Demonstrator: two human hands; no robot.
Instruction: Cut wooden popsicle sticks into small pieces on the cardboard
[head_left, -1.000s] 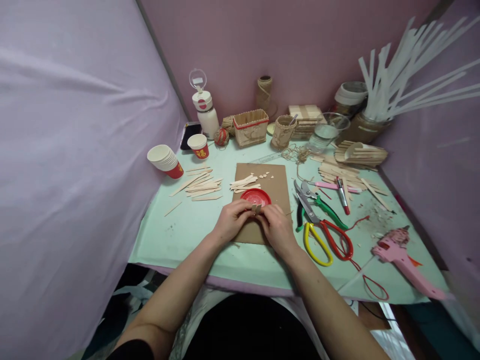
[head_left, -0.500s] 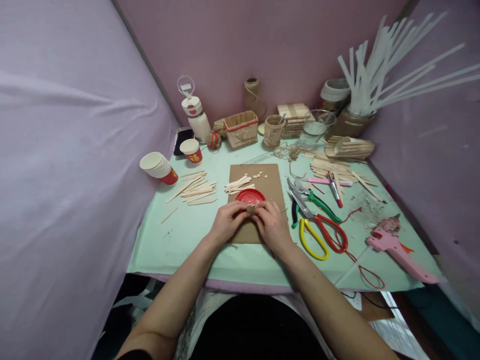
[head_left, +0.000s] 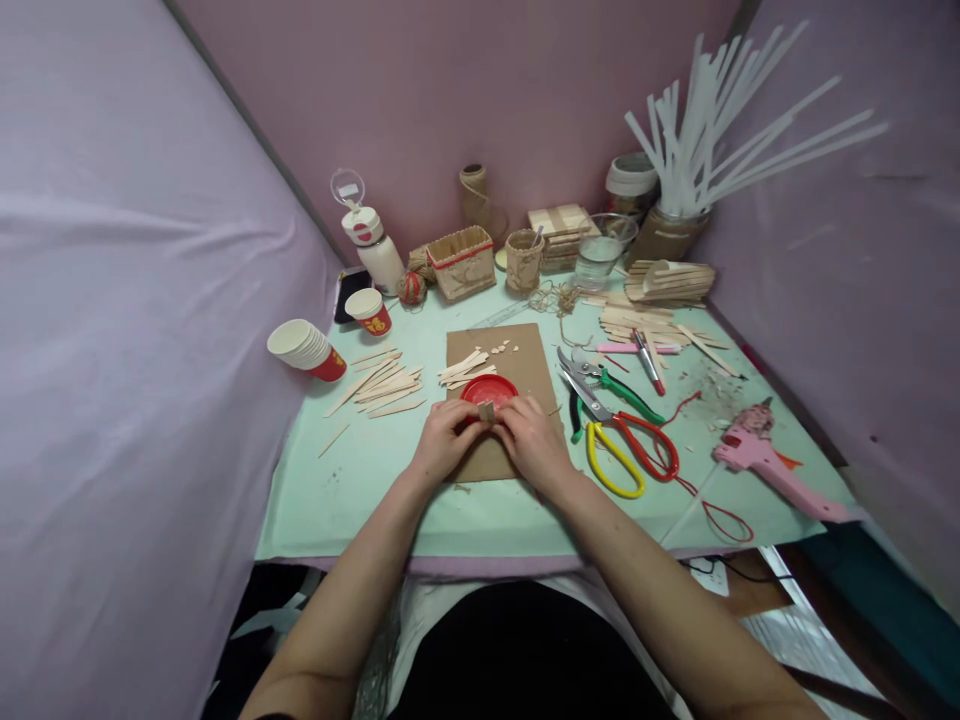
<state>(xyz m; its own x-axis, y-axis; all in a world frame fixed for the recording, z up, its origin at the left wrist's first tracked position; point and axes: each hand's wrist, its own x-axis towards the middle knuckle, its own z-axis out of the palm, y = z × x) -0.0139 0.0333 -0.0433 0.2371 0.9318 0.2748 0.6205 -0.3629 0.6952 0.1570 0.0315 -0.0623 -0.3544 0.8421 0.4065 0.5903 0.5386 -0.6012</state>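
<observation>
My left hand (head_left: 448,437) and my right hand (head_left: 532,440) meet over the near side of a round red lid (head_left: 491,386). Pinched between the fingertips of both is a small brown piece, possibly cardboard or wood (head_left: 487,411); its exact kind I cannot make out. Beneath them lies a brown cardboard sheet (head_left: 530,360). Cut wooden craft sticks (head_left: 465,370) overlap its left edge, and a few small wood chips (head_left: 504,348) are scattered behind the lid.
To the left are more sticks (head_left: 386,388) and stacked paper cups (head_left: 306,348). Scissors (head_left: 615,460), green-handled pruners (head_left: 630,394) and a pink glue gun (head_left: 772,468) lie at right. Along the back stand a white bottle (head_left: 379,255), a decorated basket (head_left: 462,265) and a water bowl (head_left: 600,262).
The whole view has shifted, so the table things appear farther left. The small brown piece now looks more upright between my fingertips; both hands stay over the lid.
</observation>
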